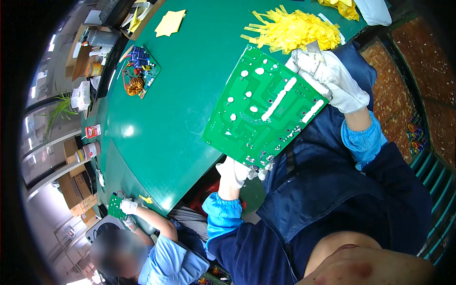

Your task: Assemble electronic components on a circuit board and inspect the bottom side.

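Observation:
A large green circuit board (266,107) is held tilted above the near edge of the table, its soldered side facing up. It has white round spots, long white strips and shiny solder points. My left hand (233,172), in a white glove, grips its lower corner, with the fingers partly hidden beneath. My gloved right hand (335,78) is closed at the right edge of the board. A small flat grey piece (313,46) sticks up beside the right fingers; what it is I cannot make out.
A heap of yellow tape strips (297,31) lies behind my right hand. Yellow sheets (170,23) and a component-filled board (141,71) rest on the green table (166,123). At lower left, a co-worker (166,256) holds a smaller green board (114,206).

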A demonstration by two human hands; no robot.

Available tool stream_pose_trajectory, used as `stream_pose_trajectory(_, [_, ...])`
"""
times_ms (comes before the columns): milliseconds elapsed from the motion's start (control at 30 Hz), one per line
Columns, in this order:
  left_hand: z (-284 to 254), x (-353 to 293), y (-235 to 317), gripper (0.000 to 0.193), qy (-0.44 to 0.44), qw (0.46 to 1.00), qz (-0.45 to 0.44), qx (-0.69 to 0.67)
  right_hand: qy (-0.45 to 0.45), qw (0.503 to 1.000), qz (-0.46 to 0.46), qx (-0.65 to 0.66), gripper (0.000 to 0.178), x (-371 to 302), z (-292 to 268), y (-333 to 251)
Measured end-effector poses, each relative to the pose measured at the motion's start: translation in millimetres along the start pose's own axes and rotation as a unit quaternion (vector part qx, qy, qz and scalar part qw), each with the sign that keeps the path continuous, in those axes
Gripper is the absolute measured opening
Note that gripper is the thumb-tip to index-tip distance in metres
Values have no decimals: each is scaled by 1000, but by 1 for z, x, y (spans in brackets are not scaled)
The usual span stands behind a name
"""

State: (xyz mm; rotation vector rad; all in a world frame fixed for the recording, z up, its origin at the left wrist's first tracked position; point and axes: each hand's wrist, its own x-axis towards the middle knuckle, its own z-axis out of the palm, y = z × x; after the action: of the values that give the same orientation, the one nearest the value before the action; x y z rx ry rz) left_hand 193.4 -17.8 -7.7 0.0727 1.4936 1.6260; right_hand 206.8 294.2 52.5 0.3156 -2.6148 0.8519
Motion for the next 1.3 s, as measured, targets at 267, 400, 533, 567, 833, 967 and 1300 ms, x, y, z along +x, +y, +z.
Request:
stream_pose_trajectory(267, [-4, 3, -3, 47, 24, 999, 0, 41, -8, 999, 23, 48, 37, -4, 4, 4])
stream_pose_trajectory(400, [-10, -5, -12, 47, 3, 991, 22, -129, 19, 996, 49, 73, 33, -5, 9, 4])
stream_pose_trajectory(533, [-2, -9, -4, 52, 43, 973, -12, -227, -13, 982, 98, 163, 33, -1, 10, 4])
stream_pose_trajectory(567, [-2, -10, -5, 52, 44, 973, -11, -228, 4, 992, 66, 107, 33, -1, 10, 4])
stream_pose_trajectory(833, [-3, -19, -9, 63, 54, 956, -54, -283, 10, 870, 297, 394, 27, 4, 1, -7])
stream_pose_trajectory(967, [5, -18, -1, 59, 16, 998, -56, -32, 6, 931, 248, 266, 31, -11, 10, 17])
stream_pose_trajectory(1300, [8, -10, 15, 58, -13, 979, -90, -180, 12, 960, 176, 218, 30, -17, 10, 23])
